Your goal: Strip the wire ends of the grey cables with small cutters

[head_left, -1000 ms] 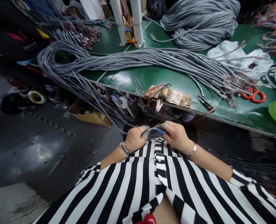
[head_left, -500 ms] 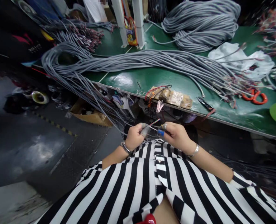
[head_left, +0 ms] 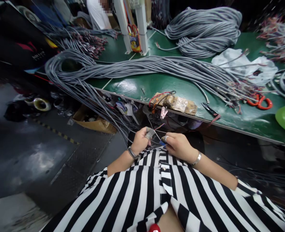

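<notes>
In front of my lap, my left hand (head_left: 141, 141) is closed, with grey covers on its thumb and finger, pinching the end of a grey cable. Thin coloured wires (head_left: 160, 126) stick out past those fingertips. To the right, my right hand (head_left: 179, 145) is closed too, pulling a thin white strand (head_left: 157, 135) that runs across from the cable end. A small blue piece (head_left: 162, 143) shows at its fingertips; whether it is a finger cover or something held, I cannot tell. Other grey cables (head_left: 104, 108) hang from the bench toward my left hand.
On the green bench (head_left: 125, 86) lie a long bundle of grey cables (head_left: 142, 66), a large cable coil (head_left: 205, 29), cutters (head_left: 210, 110) and orange-handled scissors (head_left: 260, 101). A pink clip (head_left: 163, 112) sits at the bench edge. A cardboard box (head_left: 94, 124) stands below. Another person (head_left: 97, 16) is behind.
My right hand has dropped slightly and turned, and the white strand now slants down between the hands. My left hand has barely moved. The view has shifted a little.
</notes>
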The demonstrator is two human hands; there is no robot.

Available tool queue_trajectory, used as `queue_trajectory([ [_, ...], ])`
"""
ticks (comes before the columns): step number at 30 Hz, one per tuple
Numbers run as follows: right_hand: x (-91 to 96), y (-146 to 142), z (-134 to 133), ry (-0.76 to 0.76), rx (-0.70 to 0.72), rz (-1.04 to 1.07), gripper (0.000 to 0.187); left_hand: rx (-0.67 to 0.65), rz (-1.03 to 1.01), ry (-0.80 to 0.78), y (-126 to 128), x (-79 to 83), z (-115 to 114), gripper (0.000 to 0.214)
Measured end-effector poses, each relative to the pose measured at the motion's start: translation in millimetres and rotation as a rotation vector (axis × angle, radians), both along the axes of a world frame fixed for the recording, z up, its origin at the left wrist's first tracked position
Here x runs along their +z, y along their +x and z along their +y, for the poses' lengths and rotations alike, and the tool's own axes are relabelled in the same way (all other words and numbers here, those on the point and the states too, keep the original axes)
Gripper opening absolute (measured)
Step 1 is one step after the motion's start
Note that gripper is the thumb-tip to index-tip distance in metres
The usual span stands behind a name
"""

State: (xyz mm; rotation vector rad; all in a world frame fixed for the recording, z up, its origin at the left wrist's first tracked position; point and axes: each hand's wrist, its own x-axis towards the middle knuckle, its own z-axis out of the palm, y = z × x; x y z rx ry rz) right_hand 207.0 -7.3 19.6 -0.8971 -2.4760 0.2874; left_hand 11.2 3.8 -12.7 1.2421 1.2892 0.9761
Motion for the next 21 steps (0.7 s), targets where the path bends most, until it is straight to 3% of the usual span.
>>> queue_trajectory([
  [3,-1.2,1.7,-5.0,0.032,0.043,-0.060,0.013,-0.030,-0.164,-0.113,5.5,4.4,-1.7,0.028],
  [6,3.9,13.6,-2.9,0.024,0.061,0.023,0.013,-0.067,-0.250,-0.142,9.1,11.6,-4.0,0.029],
  [8,9.3,34.5,6.7,0.052,-0.117,0.141,0.013,-0.081,-0.266,-0.155,7.8,16.2,-5.8,0.028],
  [10,14.6,65.1,22.1,0.128,-0.458,0.197,0.014,-0.086,-0.277,-0.175,4.9,19.4,-7.4,0.026],
  [12,18.2,99.4,39.0,0.208,-0.811,0.086,0.013,-0.070,-0.291,-0.179,2.6,21.4,-8.5,0.026],
  [13,19.1,115.3,46.8,0.191,-0.879,-0.040,0.015,-0.063,-0.290,-0.175,2.1,22.1,-9.0,0.025],
  [17,16.8,153.2,67.7,0.179,-0.931,-0.140,0.011,-0.051,-0.236,-0.103,3.8,23.4,-11.2,0.021],
  [21,11.7,154.2,73.5,0.183,-0.926,-0.144,0.013,-0.039,-0.147,0.018,4.4,23.2,-12.1,0.017],
])
